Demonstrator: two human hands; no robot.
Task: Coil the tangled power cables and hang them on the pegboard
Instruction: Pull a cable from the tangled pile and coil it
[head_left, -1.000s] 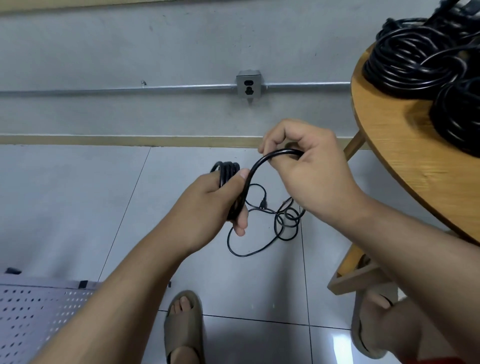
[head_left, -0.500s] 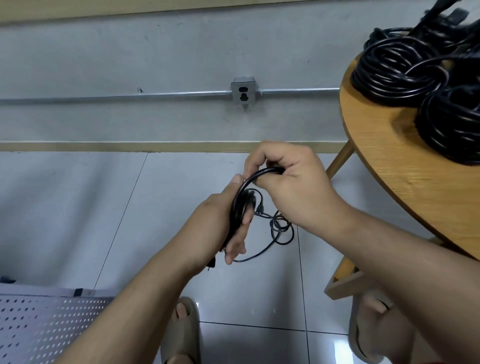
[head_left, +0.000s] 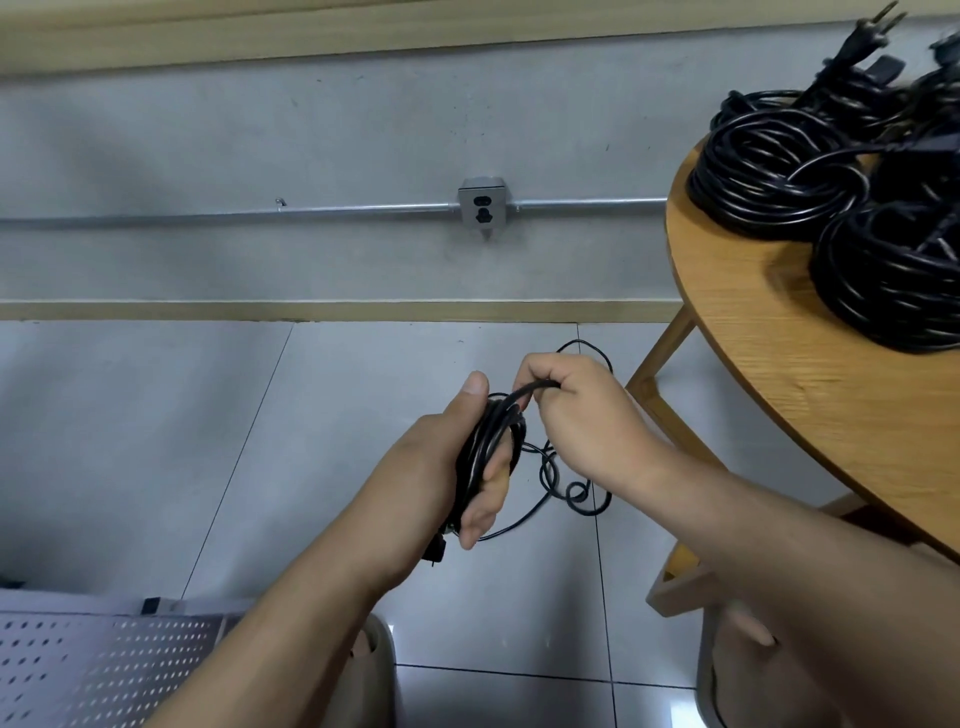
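**Over the grey floor tiles (head_left: 260, 441), winding under way**

Nearest the camera, at the lower left, lies a white perforated metal pegboard (head_left: 104, 670). Just above the tiles, the left hand (head_left: 441, 467) grips a bundle of loops of thin black power cable (head_left: 493, 441) — fingers curled round it, thumb raised — with a black plug (head_left: 435, 551) dangling beneath the palm. The right hand (head_left: 582, 415) is clenched on the running strand just beside the bundle. Beyond them the loose tail (head_left: 571, 493) lies kinked in small curls on the tiles.

I judge the cable light, limp and a little springy, with a smooth jacket that could slip. It is best held across all the loops at once, with the strand fed through a loose fist to ease out the kinks.

Farther off, thicker black coiled cables (head_left: 769, 171) sit on a round wooden table (head_left: 779, 364) — and a grey metal wall socket (head_left: 482, 208) is fixed beyond. No brand or writing can be read.
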